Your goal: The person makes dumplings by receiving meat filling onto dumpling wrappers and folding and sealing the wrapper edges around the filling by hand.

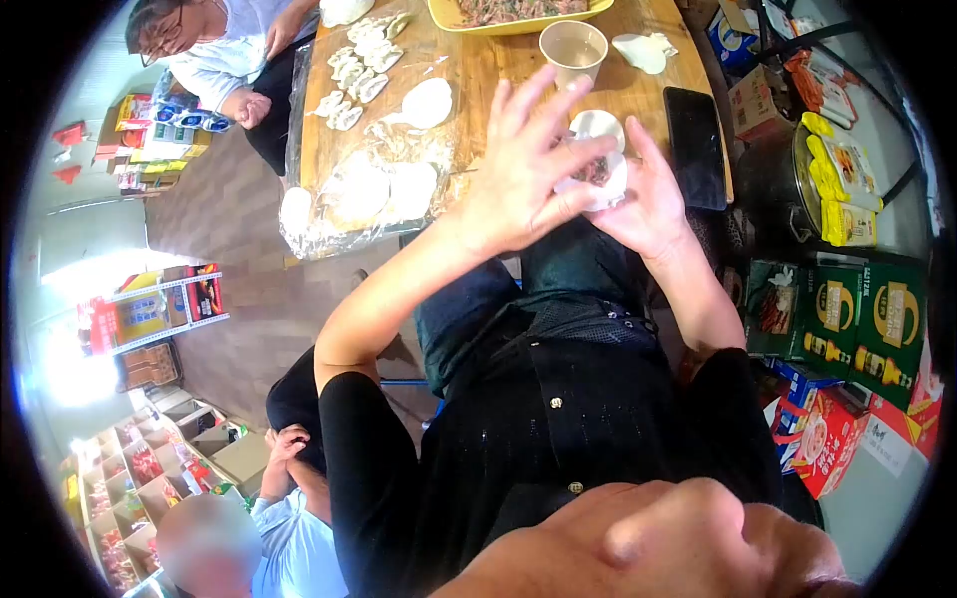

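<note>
My right hand (650,204) cradles a round white dumpling wrapper (613,189) with dark minced filling on it. My left hand (528,164) reaches over it with fingers spread, its thumb at the wrapper's edge; I cannot tell whether it presses there. Another white dough piece (598,126) shows just beyond; whether it joins the held wrapper is unclear. Past my hands stands a cup of water-like liquid (573,55), with flat wrappers (643,52) to its right. A yellow dish (478,30) of minced filling sits at the far edge.
Folded dumplings (359,70) and a loose wrapper (427,103) lie on the wooden table's left, near crumpled plastic film (339,234). A black phone (695,149) lies at the right edge. One person (224,60) sits at far left, another (294,538) lower left. Boxes (832,309) crowd the right.
</note>
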Action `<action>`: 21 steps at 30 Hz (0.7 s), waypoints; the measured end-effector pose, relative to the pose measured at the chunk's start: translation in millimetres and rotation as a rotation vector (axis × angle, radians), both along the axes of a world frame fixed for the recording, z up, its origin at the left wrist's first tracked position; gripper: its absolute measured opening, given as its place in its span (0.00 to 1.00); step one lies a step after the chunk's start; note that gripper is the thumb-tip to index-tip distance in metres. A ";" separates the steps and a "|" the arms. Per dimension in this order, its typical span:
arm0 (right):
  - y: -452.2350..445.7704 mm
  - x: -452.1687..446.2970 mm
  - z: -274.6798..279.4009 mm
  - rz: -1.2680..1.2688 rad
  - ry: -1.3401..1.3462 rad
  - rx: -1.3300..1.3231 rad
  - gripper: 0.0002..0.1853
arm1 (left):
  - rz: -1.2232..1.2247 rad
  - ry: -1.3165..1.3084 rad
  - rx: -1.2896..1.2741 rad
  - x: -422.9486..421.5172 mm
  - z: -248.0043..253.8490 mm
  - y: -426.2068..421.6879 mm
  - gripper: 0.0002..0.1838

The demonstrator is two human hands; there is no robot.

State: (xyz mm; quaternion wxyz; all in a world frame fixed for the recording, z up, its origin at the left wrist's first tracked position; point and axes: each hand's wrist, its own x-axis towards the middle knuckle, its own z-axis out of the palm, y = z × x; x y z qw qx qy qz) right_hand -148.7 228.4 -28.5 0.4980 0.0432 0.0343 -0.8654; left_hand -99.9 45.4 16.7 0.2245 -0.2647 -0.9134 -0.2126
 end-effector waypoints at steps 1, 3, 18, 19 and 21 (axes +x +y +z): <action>-2.8 0.5 0.4 0.003 -0.005 0.001 0.30 | 0.003 -0.005 0.001 2.5 -3.5 1.0 0.27; -6.5 3.5 0.0 -0.068 0.063 0.111 0.28 | -0.030 -0.017 -0.067 8.4 -10.6 7.5 0.32; -9.9 1.2 11.8 0.024 0.019 -0.011 0.36 | -0.080 0.333 -0.254 32.5 -30.9 -25.1 0.24; -10.0 2.7 10.0 0.027 0.017 -0.010 0.36 | -0.077 0.331 -0.253 32.0 -31.3 -27.1 0.24; -10.8 4.8 7.4 0.074 -0.020 -0.261 0.34 | -0.069 0.438 -0.250 29.4 -29.3 -30.8 0.19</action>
